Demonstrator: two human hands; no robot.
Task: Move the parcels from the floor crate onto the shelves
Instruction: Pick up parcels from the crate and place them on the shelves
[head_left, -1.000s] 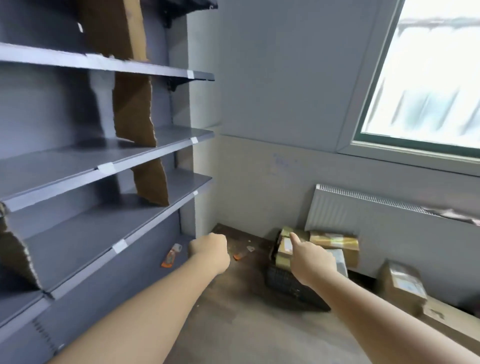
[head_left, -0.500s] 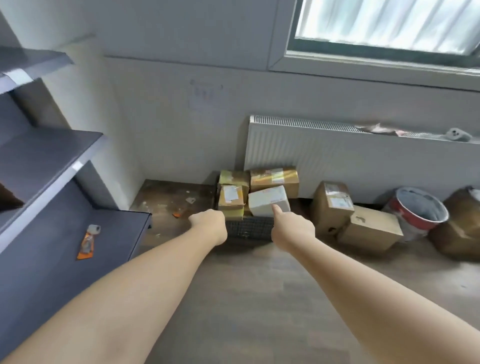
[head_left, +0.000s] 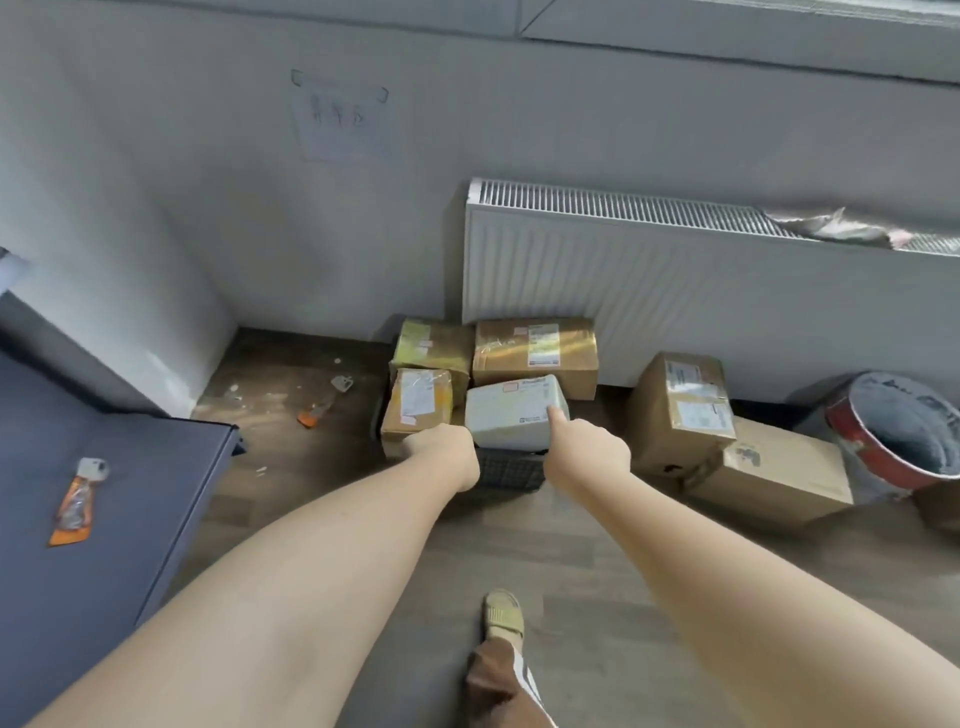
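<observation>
The black floor crate (head_left: 506, 470) stands on the wooden floor by the wall and still holds its parcels. A white parcel (head_left: 511, 415) lies tilted on top at its right. A small brown parcel (head_left: 415, 405) with a white label stands at its left. Behind these are a yellow-taped parcel (head_left: 434, 345) and a long brown parcel (head_left: 535, 353); whether those two sit inside the crate or behind it cannot be told.

The left hand (head_left: 444, 457) is at the crate's near left corner, fingers curled under in a fist with nothing seen in it. The right hand (head_left: 584, 457) is at the near right corner. Its index finger (head_left: 558, 415) is straight with the tip at the white parcel's right end, and its other fingers are curled in.

Half a second ago both hands had the same shape but were short of the crate. They have since reached it, and the view has tipped down, so a slippered foot (head_left: 503, 616) now shows on the near side of the crate.

Right of the crate two cardboard boxes (head_left: 683, 410) lean together, with a red-rimmed bucket (head_left: 893, 431) beyond them. A white radiator (head_left: 675, 291) hangs on the wall behind the crate. Left of the crate is the lowest grey shelf (head_left: 130, 519), with an orange packet (head_left: 75, 499) lying on it.
</observation>
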